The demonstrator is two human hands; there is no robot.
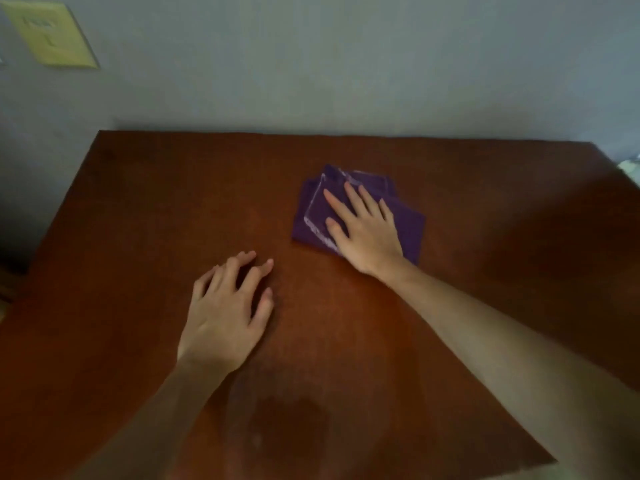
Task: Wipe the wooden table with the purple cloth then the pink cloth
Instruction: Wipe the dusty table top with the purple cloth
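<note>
A folded purple cloth (408, 225) with a pale stitched hem lies on the reddish-brown wooden table (156, 209), a little right of the middle. My right hand (363, 226) lies flat on top of it, fingers straight and spread, pressing it to the wood. My left hand (228, 310) rests on the bare tabletop to the left and nearer me, fingers bent with the tips touching the surface and nothing in it. No pink cloth is in view.
A grey wall (346, 64) rises right behind the table's far edge. A yellow switch plate (52, 32) is on the wall at the upper left. The table's left edge drops off toward a dark floor. A pale object (632, 168) shows at the far right.
</note>
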